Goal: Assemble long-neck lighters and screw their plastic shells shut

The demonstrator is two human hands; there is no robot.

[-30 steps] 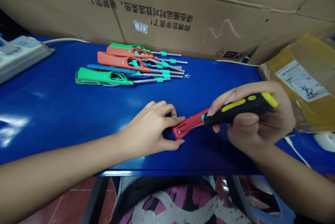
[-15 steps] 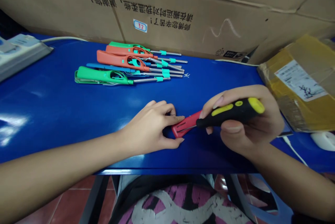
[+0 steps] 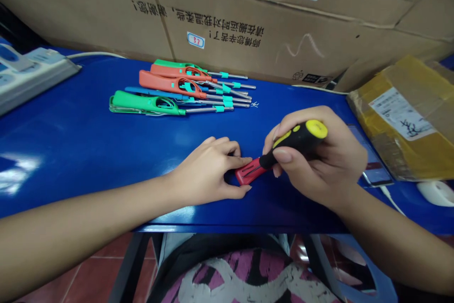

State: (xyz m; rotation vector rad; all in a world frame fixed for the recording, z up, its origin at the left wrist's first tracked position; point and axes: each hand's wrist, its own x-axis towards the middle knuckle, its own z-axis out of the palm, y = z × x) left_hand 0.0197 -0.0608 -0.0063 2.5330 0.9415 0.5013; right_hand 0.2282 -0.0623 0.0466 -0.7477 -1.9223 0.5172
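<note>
My left hand [image 3: 209, 170] rests on the blue table with thumb and forefinger closed around the end of a red plastic handle [image 3: 247, 173], which lies flat there. Small dark lettering shows on its face. In my right hand [image 3: 319, 156] is a screwdriver [image 3: 289, 144] with a black and yellow grip, gripped between fingers and thumb. The screwdriver slants down, and its thin shaft lies over the red handle. Exactly where the tip sits is hard to make out. The far part of the red handle is hidden behind my right hand and the screwdriver.
Several long-necked lighters [image 3: 159, 85] in green, orange and blue lie at the back. A large cardboard box [image 3: 213, 0] stands behind them. At left is a power strip [image 3: 35, 73]; at right, a taped carton [image 3: 407, 128], a phone [image 3: 378, 170] and a white round object [image 3: 436, 193].
My right hand and the screwdriver have shifted left, and the grip is tilted more upright. My left hand still pinches the red plastic handle. The camera view has moved slightly.
</note>
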